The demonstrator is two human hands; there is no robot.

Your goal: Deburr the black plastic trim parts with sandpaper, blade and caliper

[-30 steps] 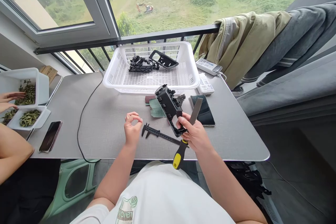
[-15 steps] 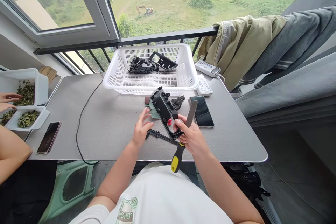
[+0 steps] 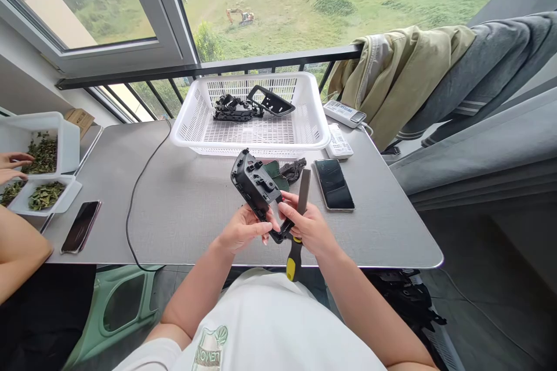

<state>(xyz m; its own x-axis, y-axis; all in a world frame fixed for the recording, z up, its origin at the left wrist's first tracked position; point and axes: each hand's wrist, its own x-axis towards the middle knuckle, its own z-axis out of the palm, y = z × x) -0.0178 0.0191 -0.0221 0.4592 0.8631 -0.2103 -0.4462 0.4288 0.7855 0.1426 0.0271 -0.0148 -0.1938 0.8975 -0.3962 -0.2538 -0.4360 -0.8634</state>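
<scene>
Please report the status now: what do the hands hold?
Left hand holding black plastic frame. Right hand gripping frame and file. Phone right of them, untouched.

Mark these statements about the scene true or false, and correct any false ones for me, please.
The right hand grips a file with a yellow-and-black handle: true.
The left hand lies flat on the table: false, it holds a black moulded plastic part.
The white plastic basket holds other black parts: true.
A smartphone lies inside the basket: false, the phone lies on the tabletop, in front of the basket and to its right.
Another person's hand is near white tubs of dark green leaves: true.
</scene>
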